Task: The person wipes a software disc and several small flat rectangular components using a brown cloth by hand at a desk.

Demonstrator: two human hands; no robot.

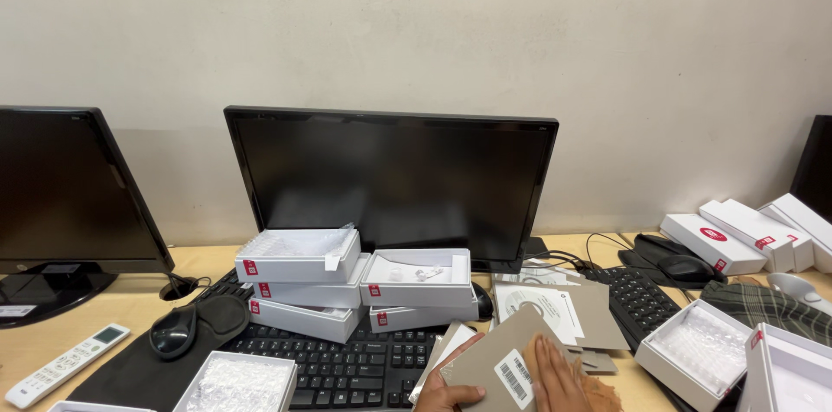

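Grey card sleeve [498, 360] at desk's front edge: my left hand [451, 395] gripped it, right hand [555, 373] lay flat on top.

A dark monitor [392, 187] stands at the middle of the wooden worktop [52, 325], against a pale wall [416, 22]. At its nine o'clock stands a second monitor [69, 195]. Before the middle screen, open white boxes [355, 282] are stacked on the far edge of a black keyboard [347, 364]. At the keyboard's nine o'clock a black mouse [172, 334] lies on a dark pad, with a white remote [68, 364] further out. At three o'clock sit another keyboard [637, 299], a disc sleeve [537, 304], closed white boxes [745, 234] and bubble-lined trays [693, 347].
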